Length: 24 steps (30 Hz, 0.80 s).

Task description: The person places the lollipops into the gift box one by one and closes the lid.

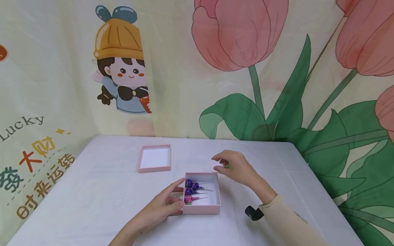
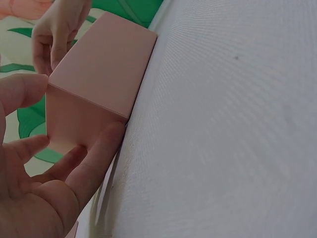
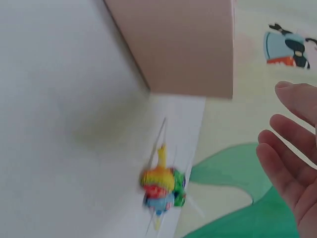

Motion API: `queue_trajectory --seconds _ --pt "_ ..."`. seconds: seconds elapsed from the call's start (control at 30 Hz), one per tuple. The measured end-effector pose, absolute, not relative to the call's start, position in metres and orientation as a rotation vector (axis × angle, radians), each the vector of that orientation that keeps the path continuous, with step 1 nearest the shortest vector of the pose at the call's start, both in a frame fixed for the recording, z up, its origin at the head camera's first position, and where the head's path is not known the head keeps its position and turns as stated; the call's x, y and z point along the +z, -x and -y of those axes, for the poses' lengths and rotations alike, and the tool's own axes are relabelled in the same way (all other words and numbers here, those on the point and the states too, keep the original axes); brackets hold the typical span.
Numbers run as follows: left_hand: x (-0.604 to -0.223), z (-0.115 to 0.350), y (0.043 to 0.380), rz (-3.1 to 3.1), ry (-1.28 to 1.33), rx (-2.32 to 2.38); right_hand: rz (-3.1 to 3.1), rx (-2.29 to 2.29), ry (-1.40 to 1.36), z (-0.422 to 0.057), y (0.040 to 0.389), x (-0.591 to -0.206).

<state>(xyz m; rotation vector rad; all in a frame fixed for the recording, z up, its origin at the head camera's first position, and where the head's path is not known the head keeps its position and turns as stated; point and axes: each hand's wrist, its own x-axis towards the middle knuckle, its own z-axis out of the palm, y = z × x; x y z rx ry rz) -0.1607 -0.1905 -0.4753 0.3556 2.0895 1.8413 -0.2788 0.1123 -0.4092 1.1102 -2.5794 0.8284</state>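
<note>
My left hand [image 1: 161, 206] holds the left side of a pink open box [image 1: 201, 209], thumb at the near corner and fingers spread along the wall, as the left wrist view shows. Several wrapped lollipops lie inside: purple ones [image 1: 188, 183] and a pink one [image 1: 188, 199], sticks pointing right. Past the box's far right corner hovers my right hand [image 1: 238, 167], its fingers loosely bent with nothing between them. In the right wrist view, a bunch of yellow, red, blue and green lollipops [image 3: 161, 186] lies on the table near that hand. In the head view, the hand mostly hides them.
A shallow pink lid [image 1: 154, 169] lies inside-up on the white-covered table [image 1: 92, 191], beyond and left of the box. A printed cloth [image 1: 175, 85] with tulips and a cartoon figure hangs behind the table. A black device [image 1: 254, 213] sits at my right sleeve cuff.
</note>
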Motion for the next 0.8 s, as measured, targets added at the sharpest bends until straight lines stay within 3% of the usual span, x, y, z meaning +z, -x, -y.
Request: queue_trajectory --seconds 0.37,0.8 --pt "-0.474 0.191 0.16 -2.089 -0.349 1.837 2.805 0.685 -0.954 -0.15 0.316 -0.406" --pt "-0.475 0.19 0.161 -2.067 -0.369 1.854 2.95 0.586 -1.178 -0.132 0.349 -0.418"
